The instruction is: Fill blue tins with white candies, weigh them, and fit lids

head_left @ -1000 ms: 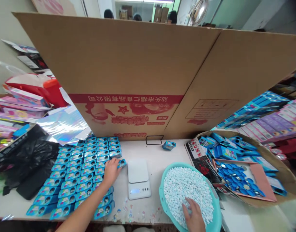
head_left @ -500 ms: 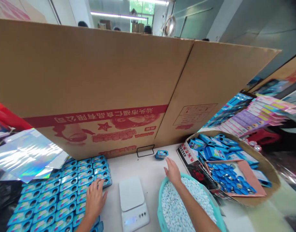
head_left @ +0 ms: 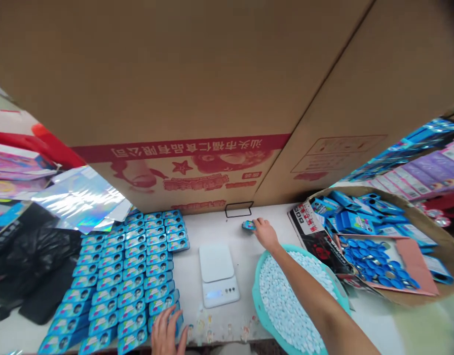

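Note:
My right hand (head_left: 265, 233) reaches over the basin with its fingers closed round the right end of a small blue tin (head_left: 248, 225). That tin sits by itself on the white table near the cardboard. Low in the view, my left hand (head_left: 167, 333) has its fingers apart and holds nothing. It is beside the front right tins of a large block of blue tins (head_left: 132, 281) laid in rows; its fingertips overlap the nearest ones. Between the hands lies a white digital scale (head_left: 216, 264) with a lit display and a bare plate. A turquoise basin (head_left: 257, 301) holds many small white pellets (head_left: 286, 288).
A tall cardboard sheet (head_left: 197, 88) walls off the back. At right, a cut-down carton (head_left: 447, 256) holds blue boxes and a pink tray (head_left: 427, 268) of round blue caps. Shiny holographic sheets (head_left: 82, 195) and a black plastic bag (head_left: 45, 251) are at left.
My right hand has moved onto the lone tin and closed on it. My left hand has come down toward the front of the tin rows. The view has tilted downward.

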